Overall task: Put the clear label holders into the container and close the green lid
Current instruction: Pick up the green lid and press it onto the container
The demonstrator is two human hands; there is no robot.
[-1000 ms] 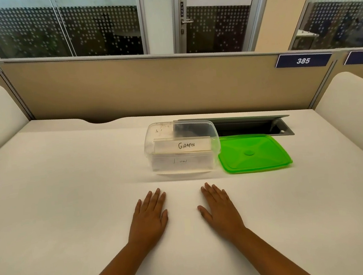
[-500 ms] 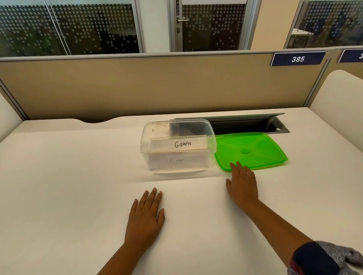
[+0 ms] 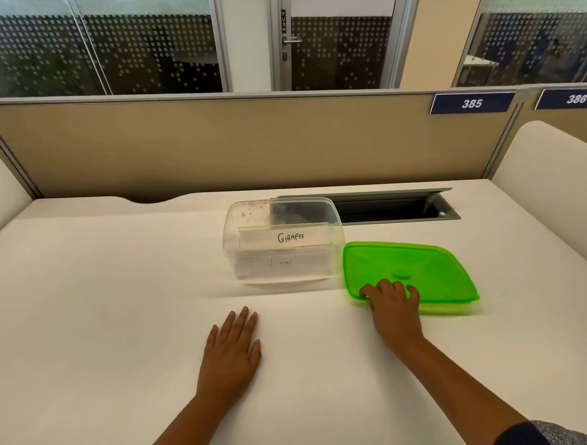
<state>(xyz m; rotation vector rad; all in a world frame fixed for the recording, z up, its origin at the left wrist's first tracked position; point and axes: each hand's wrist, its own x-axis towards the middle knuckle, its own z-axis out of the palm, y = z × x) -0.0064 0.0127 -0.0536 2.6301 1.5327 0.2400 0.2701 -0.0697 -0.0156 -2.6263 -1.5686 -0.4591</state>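
A clear plastic container (image 3: 233,242) stands open in the middle of the white desk. Inside it lie clear label holders (image 3: 286,238); the top one reads "GIRAFEE", and another shows faintly below it. The green lid (image 3: 418,264) lies right of the container, its near edge slightly raised. My right hand (image 3: 395,305) has its fingers curled over the lid's near left edge, gripping it. Flat on the desk in front of the container rests my left hand (image 3: 234,350), fingers spread and holding nothing.
A grey cable tray opening (image 3: 391,207) is sunk into the desk behind the lid. A beige partition (image 3: 241,144) closes the back edge, with signs 385 and 386. White side panels (image 3: 559,168) flank the desk.
My right hand moved forward and to the right from the desk to the lid and took hold of its near edge. The lid has shifted slightly. My left hand stayed put.
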